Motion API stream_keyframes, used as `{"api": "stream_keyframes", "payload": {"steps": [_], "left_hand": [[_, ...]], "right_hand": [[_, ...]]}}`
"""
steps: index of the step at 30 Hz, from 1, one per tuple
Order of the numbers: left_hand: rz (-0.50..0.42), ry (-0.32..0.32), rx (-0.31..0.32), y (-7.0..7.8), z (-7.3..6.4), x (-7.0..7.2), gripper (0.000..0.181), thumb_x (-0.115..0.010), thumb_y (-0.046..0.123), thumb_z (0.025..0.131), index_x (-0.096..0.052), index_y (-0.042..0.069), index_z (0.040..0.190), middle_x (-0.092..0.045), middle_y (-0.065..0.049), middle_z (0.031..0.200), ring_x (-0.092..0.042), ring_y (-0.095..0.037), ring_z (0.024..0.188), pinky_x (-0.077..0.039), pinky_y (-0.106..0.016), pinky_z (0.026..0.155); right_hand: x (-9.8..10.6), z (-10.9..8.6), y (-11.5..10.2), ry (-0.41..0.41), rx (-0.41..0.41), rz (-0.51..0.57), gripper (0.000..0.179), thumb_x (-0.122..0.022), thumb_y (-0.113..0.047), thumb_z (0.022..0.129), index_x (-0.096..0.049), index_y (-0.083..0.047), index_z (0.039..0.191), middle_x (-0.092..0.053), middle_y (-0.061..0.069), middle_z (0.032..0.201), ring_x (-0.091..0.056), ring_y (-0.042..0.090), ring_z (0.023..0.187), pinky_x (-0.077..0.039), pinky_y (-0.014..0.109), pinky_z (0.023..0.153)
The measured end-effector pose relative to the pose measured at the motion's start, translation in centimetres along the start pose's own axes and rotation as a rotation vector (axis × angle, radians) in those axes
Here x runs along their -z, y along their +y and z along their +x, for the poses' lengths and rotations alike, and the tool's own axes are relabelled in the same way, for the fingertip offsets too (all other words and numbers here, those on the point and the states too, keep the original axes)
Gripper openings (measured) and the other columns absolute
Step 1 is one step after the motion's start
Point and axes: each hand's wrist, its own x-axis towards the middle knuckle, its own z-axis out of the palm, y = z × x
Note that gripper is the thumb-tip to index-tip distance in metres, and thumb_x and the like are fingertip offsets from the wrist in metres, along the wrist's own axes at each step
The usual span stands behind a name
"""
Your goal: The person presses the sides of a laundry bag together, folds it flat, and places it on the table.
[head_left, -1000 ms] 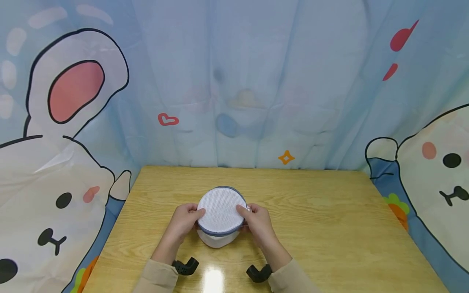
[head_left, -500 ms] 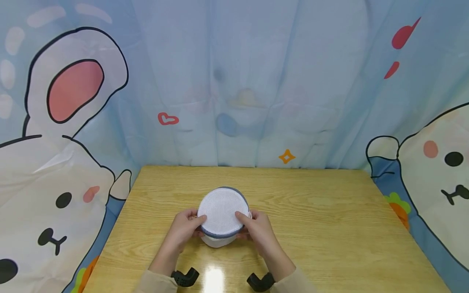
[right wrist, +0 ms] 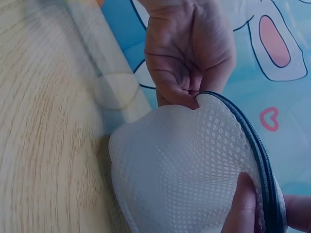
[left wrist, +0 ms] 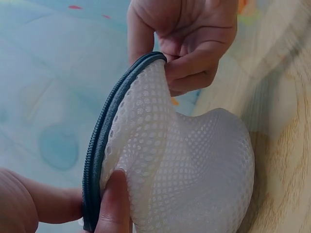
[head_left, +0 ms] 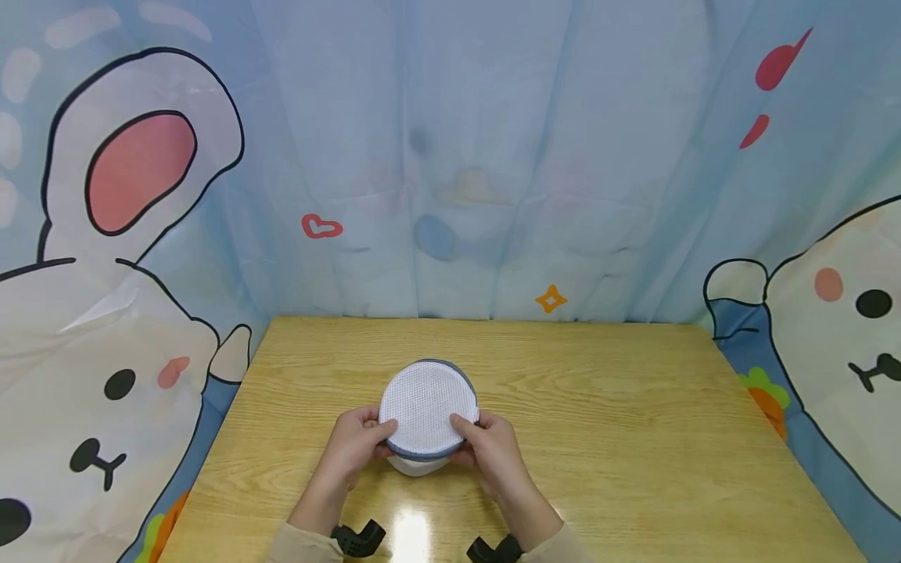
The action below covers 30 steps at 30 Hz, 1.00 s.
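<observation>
A white mesh laundry bag (head_left: 426, 407) with a blue-grey zipper (left wrist: 101, 141) round its top edge stands on the table in the head view. My left hand (head_left: 357, 438) pinches its left side, thumb on the round mesh top and fingers beneath the edge. Opposite, my right hand (head_left: 493, 447) pinches the right side in the same way. The zipper looks closed along the part that both wrist views show. Below the tilted top, the soft mesh body (right wrist: 155, 165) bulges and folds down to the wood.
The wooden table (head_left: 619, 422) reaches back to a blue cartoon curtain (head_left: 450, 156) with printed rabbits. A black wrist-worn device sits at each wrist, the left one (head_left: 359, 538) and the right one (head_left: 495, 550). Light glares on the table's front.
Both hands have lowered slightly toward the front, still pinching the bag. The top now covers more of the body, so less of it shows below the rim.
</observation>
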Motion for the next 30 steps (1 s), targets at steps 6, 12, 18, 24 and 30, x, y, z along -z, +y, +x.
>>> {"api": "stream_keyframes", "payload": {"steps": [6,12,18,24,30], "left_hand": [[0.004,0.005,0.011,-0.09,0.14,-0.05,0.031,-0.071,0.005,0.101,-0.069,-0.015,0.123,-0.079,-0.016,0.091,-0.07,-0.013,0.069,-0.06,-0.024,0.06],[-0.003,-0.009,0.014,-0.28,0.3,-0.1,0.026,-0.07,0.003,0.102,-0.069,-0.016,0.12,-0.077,-0.012,0.086,-0.069,-0.012,0.067,-0.059,-0.023,0.06],[-0.018,-0.016,0.013,-0.24,0.21,-0.1,0.026,-0.068,0.002,0.102,-0.069,-0.016,0.12,-0.076,-0.01,0.085,-0.069,-0.011,0.067,-0.058,-0.022,0.059],[-0.028,-0.024,0.012,-0.34,0.21,-0.05,0.028,-0.068,0.002,0.102,-0.068,-0.018,0.122,-0.076,-0.01,0.084,-0.069,-0.011,0.066,-0.058,-0.022,0.059],[-0.01,-0.037,0.023,-0.11,-0.03,0.11,0.034,-0.068,0.01,0.104,-0.068,-0.016,0.127,-0.077,-0.014,0.093,-0.07,-0.014,0.072,-0.062,-0.027,0.063]], "right_hand": [[0.03,0.07,0.07,0.0,-0.011,0.037,0.034,-0.072,-0.014,0.103,-0.068,0.014,0.122,-0.074,0.008,0.083,-0.072,0.01,0.068,-0.061,0.022,0.06],[0.06,-0.03,0.05,-0.005,-0.008,0.047,0.033,-0.073,-0.01,0.102,-0.067,0.015,0.123,-0.074,0.007,0.083,-0.071,0.01,0.067,-0.06,0.021,0.057],[0.02,-0.18,0.13,-0.006,-0.001,0.055,0.033,-0.072,-0.007,0.102,-0.066,0.015,0.126,-0.076,0.009,0.087,-0.073,0.011,0.07,-0.061,0.021,0.059],[0.0,-0.1,0.42,0.007,-0.001,0.054,0.033,-0.072,-0.007,0.102,-0.066,0.016,0.125,-0.076,0.01,0.087,-0.073,0.011,0.069,-0.061,0.021,0.058],[0.26,0.04,0.45,-0.036,-0.027,0.062,0.043,-0.071,-0.018,0.104,-0.063,0.015,0.131,-0.076,0.008,0.09,-0.074,0.011,0.074,-0.063,0.023,0.064]]}}
